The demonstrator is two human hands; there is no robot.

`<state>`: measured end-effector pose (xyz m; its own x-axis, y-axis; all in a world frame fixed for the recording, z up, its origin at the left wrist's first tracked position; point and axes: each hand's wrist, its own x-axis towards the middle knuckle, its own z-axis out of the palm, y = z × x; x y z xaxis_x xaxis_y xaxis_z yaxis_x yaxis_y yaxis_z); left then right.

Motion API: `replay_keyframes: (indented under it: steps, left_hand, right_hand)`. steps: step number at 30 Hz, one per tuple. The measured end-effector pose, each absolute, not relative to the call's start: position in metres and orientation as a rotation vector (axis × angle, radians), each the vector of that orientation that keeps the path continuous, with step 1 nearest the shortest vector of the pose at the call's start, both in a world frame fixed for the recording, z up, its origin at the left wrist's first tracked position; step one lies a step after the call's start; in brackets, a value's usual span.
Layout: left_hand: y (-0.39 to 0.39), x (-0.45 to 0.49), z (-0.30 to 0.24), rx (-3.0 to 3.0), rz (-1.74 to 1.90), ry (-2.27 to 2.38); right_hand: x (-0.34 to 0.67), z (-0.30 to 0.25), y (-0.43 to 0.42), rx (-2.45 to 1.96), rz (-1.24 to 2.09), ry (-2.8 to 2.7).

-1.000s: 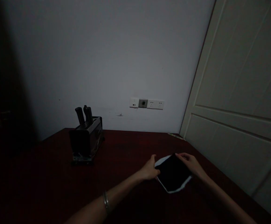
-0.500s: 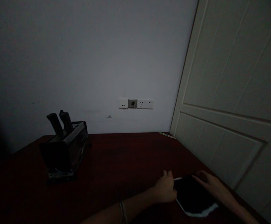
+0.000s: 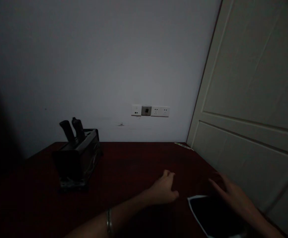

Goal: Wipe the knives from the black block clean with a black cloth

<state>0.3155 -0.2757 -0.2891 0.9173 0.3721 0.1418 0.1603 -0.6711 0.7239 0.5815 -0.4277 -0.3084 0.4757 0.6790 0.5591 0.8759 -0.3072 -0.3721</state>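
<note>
Has the left hand (image 3: 162, 190) released, with thumb and fingers parted, apart from the black sheet (image 3: 212, 215) and wearing a bracelet (image 3: 109, 222) at the wrist. Has the right hand (image 3: 235, 196) loosely open and blurred over the sheet's right part; cannot tell touching from hovering. Shows the sheet, white-edged, near the right edge of the tabletop (image 3: 134, 158), cut off by the bottom of the view. Shows also a thin strip (image 3: 184, 146) at the tabletop's far right corner, a black box (image 3: 69, 167) with upright dark handles (image 3: 78, 128) toward the left edge, and wall sockets (image 3: 160, 111) beyond the far edge.
</note>
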Motion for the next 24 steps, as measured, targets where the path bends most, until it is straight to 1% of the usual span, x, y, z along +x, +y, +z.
replay_keyframes:
  steps: [2,6,10,12,14,15,17,19,21,24]
  left_hand:
    - [-0.265,0.283,-0.271,2.31,0.511,0.356]
    - [-0.25,0.21,-0.235,2.273,0.95,0.394]
    - [-0.229,0.128,-0.207,2.219,1.551,0.434]
    - [-0.209,0.085,-0.2,2.142,1.837,0.41]
    - [-0.184,0.041,-0.197,1.972,2.085,0.563]
    - [-0.17,0.021,-0.198,1.877,2.148,0.671]
    - [-0.141,-0.017,-0.203,1.754,2.13,0.893]
    - [-0.114,-0.049,-0.215,1.651,1.99,1.047]
    - [-0.092,-0.072,-0.232,1.433,1.684,1.135]
    - [-0.072,-0.085,-0.26,1.064,1.282,1.03]
  right_hand:
    - [0.561,-0.299,-0.403,-2.025,-0.33,-1.344]
    - [0.496,-0.276,-0.346,-1.814,-0.189,-1.466]
    - [0.413,-0.254,-0.294,-1.556,0.041,-1.697]
    - [0.374,-0.247,-0.272,-1.463,0.206,-1.756]
    - [0.339,-0.243,-0.249,-1.37,0.384,-1.76]
    - [0.323,-0.242,-0.237,-1.32,0.472,-1.754]
    - [0.295,-0.245,-0.21,-1.215,0.65,-1.735]
    - [0.271,-0.254,-0.179,-1.12,0.821,-1.688]
    - [0.246,-0.266,-0.145,-1.095,0.922,-1.577]
    - [0.21,-0.285,-0.097,-1.059,0.957,-1.426]
